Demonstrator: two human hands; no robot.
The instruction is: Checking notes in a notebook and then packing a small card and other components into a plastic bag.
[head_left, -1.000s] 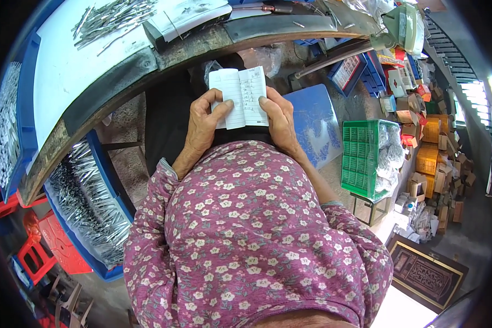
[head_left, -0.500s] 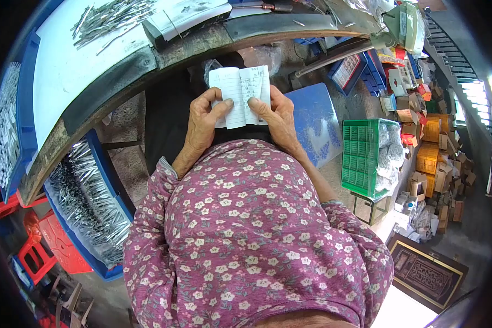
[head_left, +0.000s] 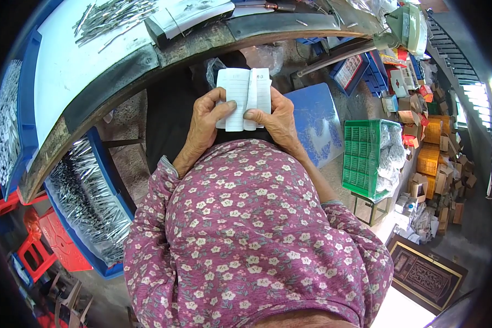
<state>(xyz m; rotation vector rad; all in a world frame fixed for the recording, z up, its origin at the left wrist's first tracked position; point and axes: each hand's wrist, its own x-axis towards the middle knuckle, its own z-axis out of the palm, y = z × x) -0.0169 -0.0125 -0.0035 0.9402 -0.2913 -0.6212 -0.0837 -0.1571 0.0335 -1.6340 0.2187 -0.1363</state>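
Notebook, small, lined, open: I log it gripped at both lower corners, left hand and right hand closed on it, thumbs across the pages, spine running away from me, below the workbench edge.

A curved workbench above blue trays, green crate, concrete floor.
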